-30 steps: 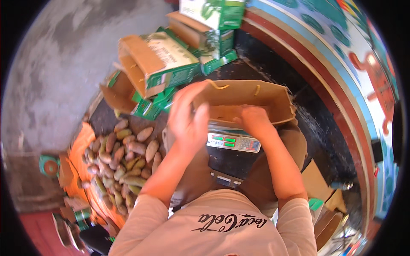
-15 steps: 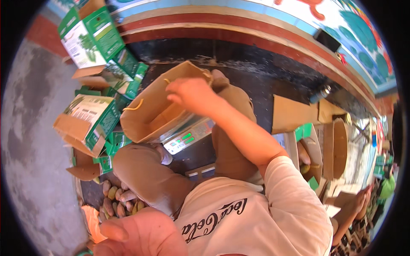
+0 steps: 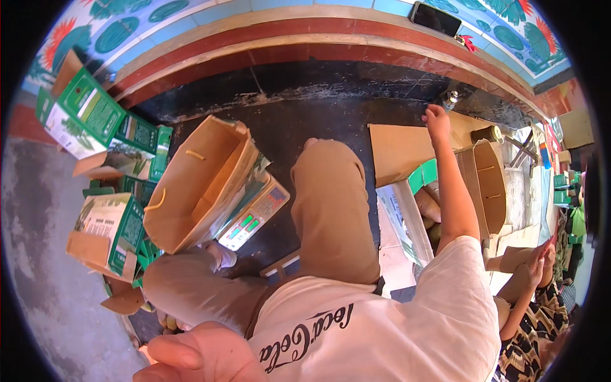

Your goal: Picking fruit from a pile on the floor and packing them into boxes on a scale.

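Stretched out to the far right, my right hand (image 3: 436,120) has loosely bent fingers and nothing visible in them. It is nearest to a metal-topped bottle (image 3: 450,99) and hangs above a flattened cardboard flap (image 3: 398,149). Below that arm, an open carton (image 3: 407,223) contains oblong reddish-brown produce (image 3: 428,207) and a green sheet (image 3: 423,178). My left hand (image 3: 203,353) is large at the lower left; most of its fingers are cut off or folded out of sight. Before my legs, a tall open cardboard carton (image 3: 197,184) with yellow cord handles stands tilted on a digital scale (image 3: 254,213).
Green-and-white printed cartons (image 3: 95,121) are heaped at the left, with another green-and-white carton (image 3: 105,232) below them. An open brown carton (image 3: 487,184) stands at the right. Against the painted wall, a ledge carries a dark phone-like device (image 3: 436,19). Another person's hands (image 3: 541,261) are at the far right.
My right hand has swung from above the tall carton to the far right, near the bottle. The view has turned right. My left hand stays low at the left.
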`<state>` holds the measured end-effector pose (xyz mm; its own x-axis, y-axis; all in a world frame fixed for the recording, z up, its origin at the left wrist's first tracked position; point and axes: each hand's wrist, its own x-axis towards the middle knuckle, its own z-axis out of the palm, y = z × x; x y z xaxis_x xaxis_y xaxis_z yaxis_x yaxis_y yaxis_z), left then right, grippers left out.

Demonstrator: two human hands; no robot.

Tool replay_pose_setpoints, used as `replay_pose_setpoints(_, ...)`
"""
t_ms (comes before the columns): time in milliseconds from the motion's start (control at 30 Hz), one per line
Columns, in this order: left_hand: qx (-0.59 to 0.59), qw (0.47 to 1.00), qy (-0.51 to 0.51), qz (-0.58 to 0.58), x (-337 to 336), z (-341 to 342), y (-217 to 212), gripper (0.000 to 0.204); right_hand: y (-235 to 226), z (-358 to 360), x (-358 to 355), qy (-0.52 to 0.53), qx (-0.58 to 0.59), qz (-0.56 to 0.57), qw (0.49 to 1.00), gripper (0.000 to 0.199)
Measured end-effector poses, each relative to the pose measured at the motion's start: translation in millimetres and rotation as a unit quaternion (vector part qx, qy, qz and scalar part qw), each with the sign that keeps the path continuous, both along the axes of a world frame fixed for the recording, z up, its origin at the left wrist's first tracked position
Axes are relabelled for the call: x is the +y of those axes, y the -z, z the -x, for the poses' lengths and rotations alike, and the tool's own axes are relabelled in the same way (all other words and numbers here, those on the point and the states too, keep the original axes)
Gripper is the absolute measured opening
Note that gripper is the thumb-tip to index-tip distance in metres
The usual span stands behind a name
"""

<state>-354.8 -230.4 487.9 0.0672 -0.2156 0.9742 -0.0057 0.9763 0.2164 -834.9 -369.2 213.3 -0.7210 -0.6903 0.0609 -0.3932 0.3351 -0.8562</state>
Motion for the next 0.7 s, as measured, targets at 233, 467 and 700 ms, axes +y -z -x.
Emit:
replay_pose_setpoints(233, -0.126, 0.991, 0.018, -0.039, -52, 30, 29, 0.058, 48, 132, 6, 0.066, 0.222, -0.241, 0.943, 0.044)
replay_pose_setpoints(467, -0.25, 0.958, 0.044, -0.138, -99, 44, 94, 0.061, 63, 170, -38, 0.031, 0.206, -0.304, 0.93, 0.047)
replay_pose_setpoints(700, -0.205, 0.912, -0.004, -0.354, -123, 43, 142, 0.072, 127, 279, -64, -0.021, 0.204, -0.234, 0.95, 0.046)
